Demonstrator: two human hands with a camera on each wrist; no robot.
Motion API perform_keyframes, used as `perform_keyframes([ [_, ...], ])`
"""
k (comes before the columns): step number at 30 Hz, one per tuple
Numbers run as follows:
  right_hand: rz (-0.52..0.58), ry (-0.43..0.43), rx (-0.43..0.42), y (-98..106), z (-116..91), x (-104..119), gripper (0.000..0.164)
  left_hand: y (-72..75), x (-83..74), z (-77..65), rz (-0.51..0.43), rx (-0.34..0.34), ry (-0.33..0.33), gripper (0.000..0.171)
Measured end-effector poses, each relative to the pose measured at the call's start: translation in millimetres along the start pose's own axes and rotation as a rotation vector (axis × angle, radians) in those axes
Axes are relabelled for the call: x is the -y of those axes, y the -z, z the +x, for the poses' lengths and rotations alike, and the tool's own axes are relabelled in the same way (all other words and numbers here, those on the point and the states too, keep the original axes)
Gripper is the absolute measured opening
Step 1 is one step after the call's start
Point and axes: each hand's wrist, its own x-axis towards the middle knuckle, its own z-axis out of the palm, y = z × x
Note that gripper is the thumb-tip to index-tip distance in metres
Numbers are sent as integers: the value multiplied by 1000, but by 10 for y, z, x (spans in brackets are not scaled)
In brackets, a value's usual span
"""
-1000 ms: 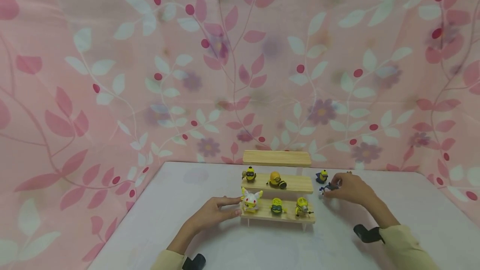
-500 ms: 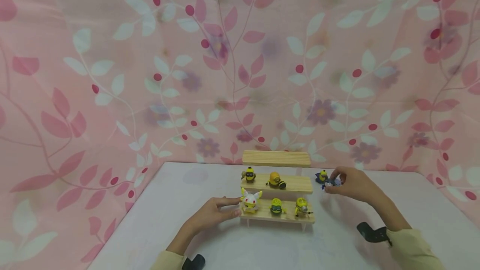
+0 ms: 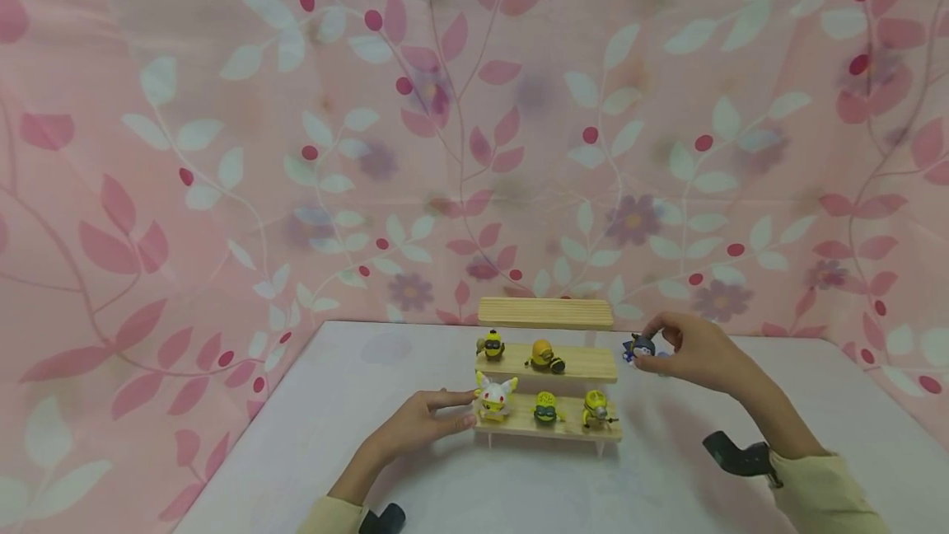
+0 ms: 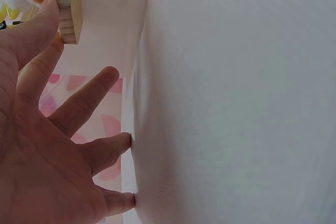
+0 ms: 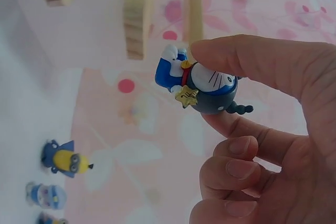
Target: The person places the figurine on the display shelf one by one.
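My right hand (image 3: 704,350) is raised to the right of a tiered wooden display stand (image 3: 569,363). Between its thumb and index finger it pinches a blue-and-white cat toy figure (image 5: 202,85) with a dark cap and a gold star. The other fingers are curled toward the palm. At the stand's lower left end is my left hand (image 3: 426,425), fingers mostly straight and spread. In the left wrist view its thumb and index fingertips touch the lower wooden board (image 4: 71,11), beside a white-and-yellow toy figure (image 3: 494,396).
Yellow toy figures (image 3: 545,408) occupy the lower and middle tiers; the top board (image 3: 546,313) bears nothing visible. A caped yellow figure (image 5: 67,158) and a pale blue figure (image 5: 46,196) stand on the white table (image 3: 415,484). Behind hangs a pink floral cloth (image 3: 474,147).
My right hand has lifted the blue cat figure up off the table area and slightly left, now in front of the caped yellow one. My left hand has stayed at the stand's end.
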Motion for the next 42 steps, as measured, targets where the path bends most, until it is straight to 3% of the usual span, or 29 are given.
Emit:
perform_keyframes([
  [15, 97, 97, 15, -15, 59, 238, 32, 5, -6, -17, -23, 8, -9, 42],
  [31, 63, 128, 68, -131, 224, 351, 36, 13, -1, -12, -16, 11, -43, 42],
  [42, 28, 99, 106, -251, 276, 395, 34, 16, 1, -3, -9, 15, -49, 41],
])
